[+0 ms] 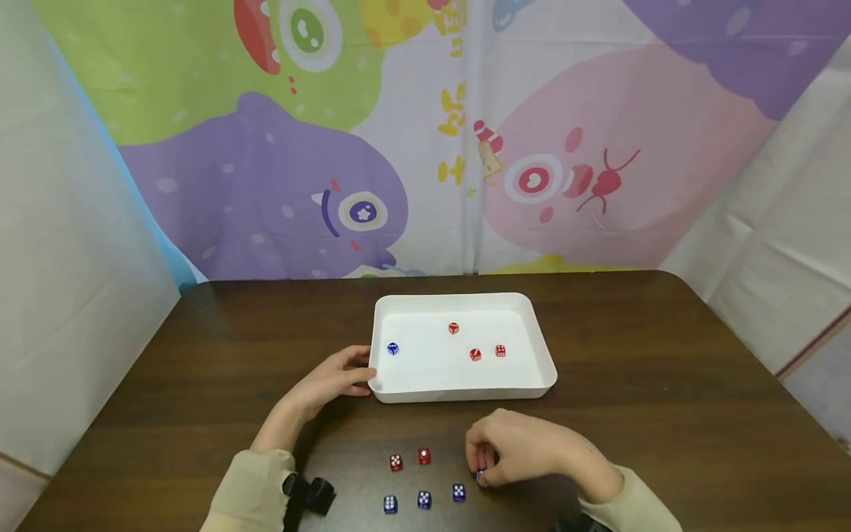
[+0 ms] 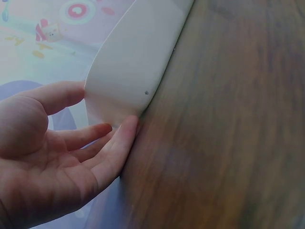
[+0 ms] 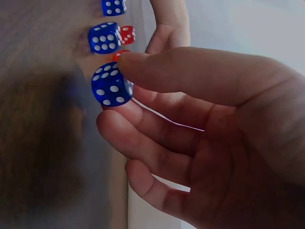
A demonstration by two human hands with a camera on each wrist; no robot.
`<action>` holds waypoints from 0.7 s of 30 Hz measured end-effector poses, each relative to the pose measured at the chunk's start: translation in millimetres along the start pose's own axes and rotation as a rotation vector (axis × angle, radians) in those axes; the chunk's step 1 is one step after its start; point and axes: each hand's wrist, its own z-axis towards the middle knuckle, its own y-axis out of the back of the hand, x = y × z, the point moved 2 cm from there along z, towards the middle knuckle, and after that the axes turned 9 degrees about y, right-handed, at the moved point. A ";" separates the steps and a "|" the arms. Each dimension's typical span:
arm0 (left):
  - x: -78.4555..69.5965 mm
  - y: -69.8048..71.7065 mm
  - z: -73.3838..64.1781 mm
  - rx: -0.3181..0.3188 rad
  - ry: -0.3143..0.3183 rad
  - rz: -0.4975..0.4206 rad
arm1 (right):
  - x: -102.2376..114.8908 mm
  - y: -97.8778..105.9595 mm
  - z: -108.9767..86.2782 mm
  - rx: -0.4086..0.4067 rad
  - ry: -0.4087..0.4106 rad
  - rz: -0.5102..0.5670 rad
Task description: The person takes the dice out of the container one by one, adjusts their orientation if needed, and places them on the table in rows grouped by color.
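My right hand point(image 1: 521, 447) pinches a blue die point(image 3: 112, 85) with white pips between thumb and fingers, just above the table near its front. In the right wrist view the thumb covers part of that die. To its left lie several more blue dice point(image 1: 424, 499) and two red dice point(image 1: 396, 462). My left hand point(image 1: 332, 380) rests against the left end of a shallow white tray point(image 1: 459, 394), the thumb at its rim and fingertips touching the outer wall. Inside the tray are a blue die point(image 1: 393, 349) and three red dice point(image 1: 475, 355).
The dark wooden table point(image 1: 665, 414) extends to both sides of the tray. Behind it hangs a cartoon-printed curtain point(image 1: 432, 244), with white sheets point(image 1: 86, 281) at the sides. A black strap device point(image 1: 312, 493) sits on the left wrist.
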 end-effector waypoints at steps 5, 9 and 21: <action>0.6 0.7 -0.1 -0.004 0.004 0.004 | 2.3 -6.6 0.6 0.070 -0.028 0.009; -0.4 1.1 -0.4 -0.007 0.005 0.005 | 3.4 -8.9 0.8 0.086 -0.033 0.015; -0.3 0.0 -0.5 -0.014 0.008 0.009 | -1.9 -0.8 2.8 -0.044 -0.007 0.004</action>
